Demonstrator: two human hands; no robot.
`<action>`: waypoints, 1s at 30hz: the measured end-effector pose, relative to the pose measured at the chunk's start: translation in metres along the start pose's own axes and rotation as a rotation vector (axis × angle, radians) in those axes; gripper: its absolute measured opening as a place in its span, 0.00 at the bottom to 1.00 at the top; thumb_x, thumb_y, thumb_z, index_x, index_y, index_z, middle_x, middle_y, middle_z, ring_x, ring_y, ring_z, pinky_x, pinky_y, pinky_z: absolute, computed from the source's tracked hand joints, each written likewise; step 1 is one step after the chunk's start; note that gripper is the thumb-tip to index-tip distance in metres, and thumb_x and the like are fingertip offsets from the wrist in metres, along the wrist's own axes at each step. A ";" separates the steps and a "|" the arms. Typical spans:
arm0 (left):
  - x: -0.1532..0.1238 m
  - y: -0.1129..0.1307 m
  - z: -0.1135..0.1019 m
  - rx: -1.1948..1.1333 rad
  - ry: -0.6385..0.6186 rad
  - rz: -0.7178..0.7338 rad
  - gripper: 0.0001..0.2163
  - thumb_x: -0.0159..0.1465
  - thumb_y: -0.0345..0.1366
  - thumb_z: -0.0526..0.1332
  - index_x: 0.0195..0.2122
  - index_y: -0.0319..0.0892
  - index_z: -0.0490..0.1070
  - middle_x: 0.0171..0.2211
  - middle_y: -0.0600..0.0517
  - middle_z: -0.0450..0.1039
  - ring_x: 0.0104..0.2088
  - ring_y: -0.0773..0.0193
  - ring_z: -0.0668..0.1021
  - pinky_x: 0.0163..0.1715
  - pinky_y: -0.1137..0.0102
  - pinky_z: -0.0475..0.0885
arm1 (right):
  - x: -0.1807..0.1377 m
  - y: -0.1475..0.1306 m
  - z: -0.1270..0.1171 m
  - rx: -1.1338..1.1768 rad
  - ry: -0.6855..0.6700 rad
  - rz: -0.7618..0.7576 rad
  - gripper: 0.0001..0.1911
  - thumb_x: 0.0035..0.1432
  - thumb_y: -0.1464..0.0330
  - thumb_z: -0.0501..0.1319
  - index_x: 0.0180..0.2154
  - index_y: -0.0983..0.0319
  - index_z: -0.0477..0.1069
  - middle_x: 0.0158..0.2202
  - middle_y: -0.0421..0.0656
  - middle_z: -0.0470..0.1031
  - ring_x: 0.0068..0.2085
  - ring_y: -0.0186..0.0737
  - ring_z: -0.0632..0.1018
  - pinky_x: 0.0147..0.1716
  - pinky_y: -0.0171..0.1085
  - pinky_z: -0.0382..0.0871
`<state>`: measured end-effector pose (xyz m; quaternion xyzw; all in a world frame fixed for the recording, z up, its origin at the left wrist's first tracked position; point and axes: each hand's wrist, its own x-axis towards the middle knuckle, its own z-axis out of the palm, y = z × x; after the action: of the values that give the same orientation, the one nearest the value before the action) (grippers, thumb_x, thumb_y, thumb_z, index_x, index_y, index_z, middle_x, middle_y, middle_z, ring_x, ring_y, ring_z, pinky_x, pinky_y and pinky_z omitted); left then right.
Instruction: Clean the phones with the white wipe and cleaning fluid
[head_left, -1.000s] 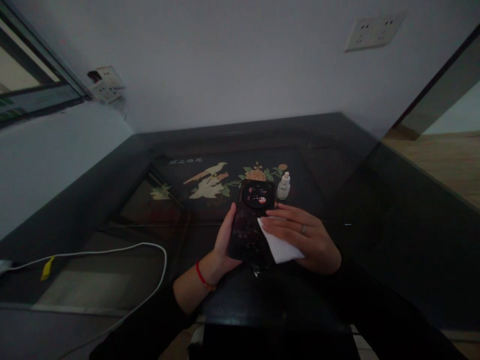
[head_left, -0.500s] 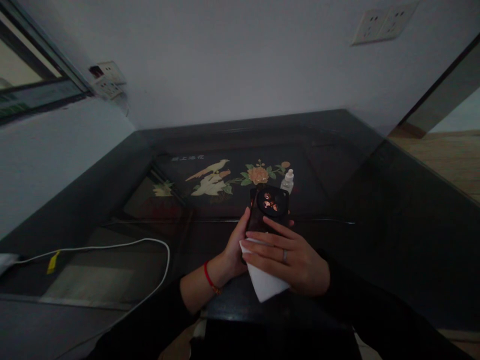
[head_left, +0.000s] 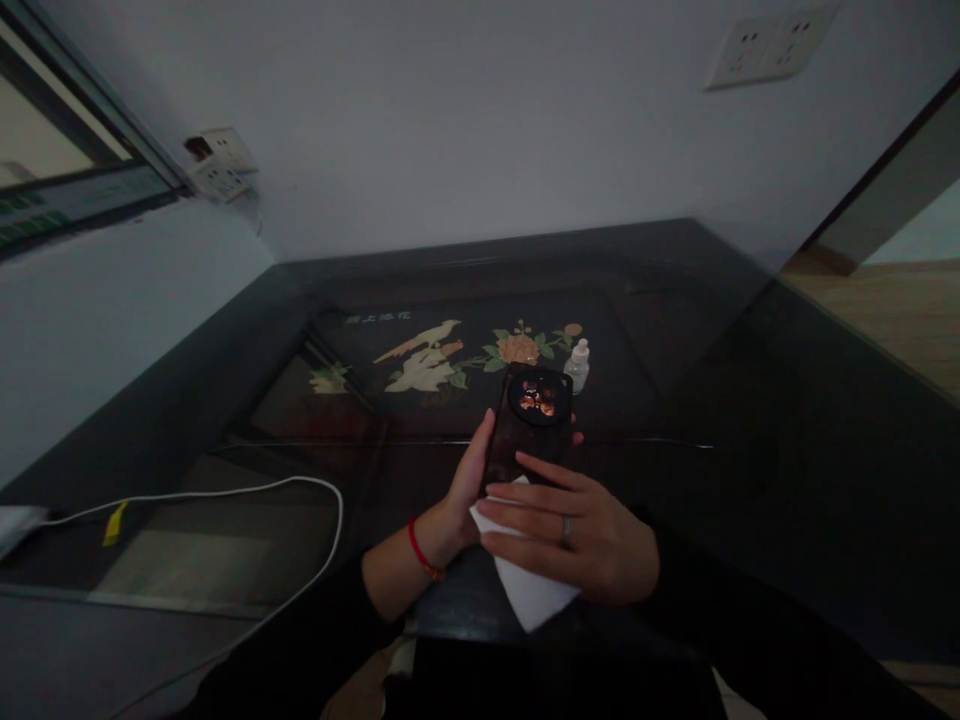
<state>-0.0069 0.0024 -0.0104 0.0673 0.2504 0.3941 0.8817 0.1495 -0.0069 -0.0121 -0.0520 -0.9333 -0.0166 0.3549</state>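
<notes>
A dark smartphone point(head_left: 525, 445) with a large round camera module faces up, its back toward me. My left hand point(head_left: 466, 490) is closed around it from the left and beneath, fingertips showing at its right edge. A folded white cloth or tissue point(head_left: 536, 600) lies against the phone's lower back, under the fingers of my right hand point(head_left: 577, 530), which hold and press it there. Just beyond the phone, a small clear bottle with a white cap point(head_left: 577, 365) stands upright on the dark table point(head_left: 660, 330).
Bird-and-flower inlay point(head_left: 427, 355) decorates the glossy tabletop. On the left runs a white cable point(head_left: 247, 490) with a yellow tag point(head_left: 114, 524). Wall sockets point(head_left: 769, 48) are at the upper right, more sockets point(head_left: 221, 165) at the left. A window point(head_left: 67, 130) is far left.
My right hand and the white cloth have slid slightly down the phone's back, toward me. The phone has tilted a little; my left hand keeps its hold.
</notes>
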 end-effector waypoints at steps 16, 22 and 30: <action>-0.006 0.013 0.011 -0.029 0.094 0.151 0.28 0.69 0.50 0.43 0.58 0.36 0.68 0.42 0.45 0.80 0.44 0.57 0.79 0.52 0.66 0.66 | -0.003 0.003 -0.009 -0.010 0.002 0.009 0.17 0.67 0.72 0.47 0.50 0.67 0.70 0.53 0.47 0.75 0.58 0.43 0.72 0.61 0.52 0.62; -0.003 0.015 0.001 -0.052 0.119 0.149 0.24 0.68 0.48 0.47 0.48 0.36 0.74 0.39 0.45 0.80 0.46 0.56 0.78 0.54 0.62 0.65 | -0.015 0.026 -0.017 -0.152 0.131 0.319 0.19 0.63 0.77 0.51 0.54 0.65 0.67 0.54 0.52 0.74 0.59 0.44 0.71 0.59 0.55 0.63; -0.003 0.017 0.006 -0.064 0.037 0.162 0.27 0.69 0.50 0.44 0.48 0.34 0.74 0.39 0.44 0.80 0.50 0.56 0.77 0.56 0.64 0.62 | -0.007 0.011 -0.016 -0.028 0.045 0.099 0.17 0.65 0.72 0.49 0.52 0.67 0.69 0.53 0.49 0.75 0.60 0.45 0.70 0.61 0.54 0.61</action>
<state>-0.0169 0.0119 0.0013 0.0519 0.2479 0.4733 0.8437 0.1662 0.0021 -0.0049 -0.1028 -0.9211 -0.0134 0.3752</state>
